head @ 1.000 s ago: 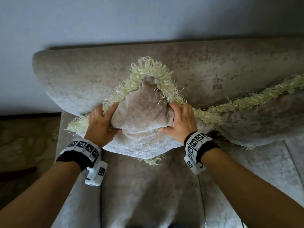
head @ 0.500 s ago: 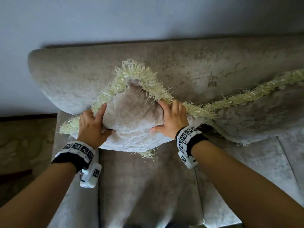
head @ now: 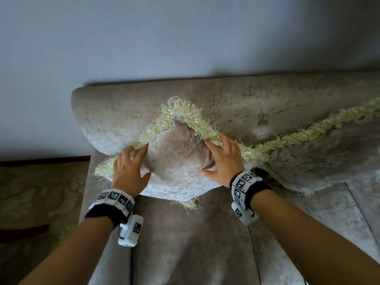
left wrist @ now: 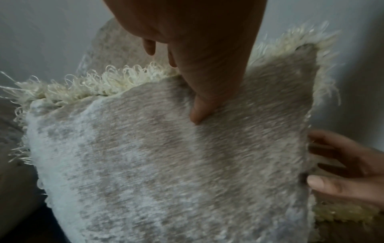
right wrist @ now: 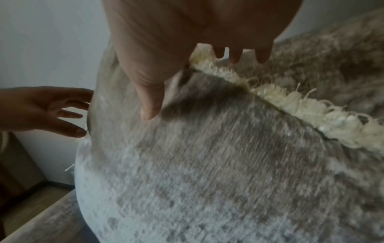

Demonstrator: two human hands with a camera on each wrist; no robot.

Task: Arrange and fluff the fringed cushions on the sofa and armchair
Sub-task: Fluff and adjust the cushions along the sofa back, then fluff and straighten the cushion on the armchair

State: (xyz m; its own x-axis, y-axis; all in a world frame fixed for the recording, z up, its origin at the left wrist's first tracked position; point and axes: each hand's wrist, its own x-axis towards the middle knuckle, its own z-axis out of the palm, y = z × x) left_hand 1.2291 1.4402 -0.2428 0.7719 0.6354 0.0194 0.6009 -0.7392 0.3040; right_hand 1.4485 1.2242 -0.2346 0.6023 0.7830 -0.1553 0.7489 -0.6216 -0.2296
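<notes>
1. Looking down from the head view, a beige cushion (head: pixel 176 167) with a pale yellow fringe (head: pixel 183 109) stands on one corner on the sofa (head: pixel 226 103), leaning on the backrest at its left end. The left hand (head: pixel 129 171) and the right hand (head: pixel 224 161) flank its upper edges, fingers spread and fairly straight, thumbs on the front face; neither clasps it. A second fringed cushion (head: pixel 329 157) lies just to the right, its fringe meeting the first.

2. From the left wrist view, the left thumb presses into the cushion's face while the other fingers reach over the fringed edge; the right hand's fingers (left wrist: pixel 324 182) touch the far edge, loosely parted.

3. From the right wrist view, the same holds mirrored: thumb down on the fabric, fingers extended past the fringe.

4. Judging by this, the corner cushion looks plumped and nearly set; its neighbour lies slumped, and no armchair is visible, so much seems left.
</notes>
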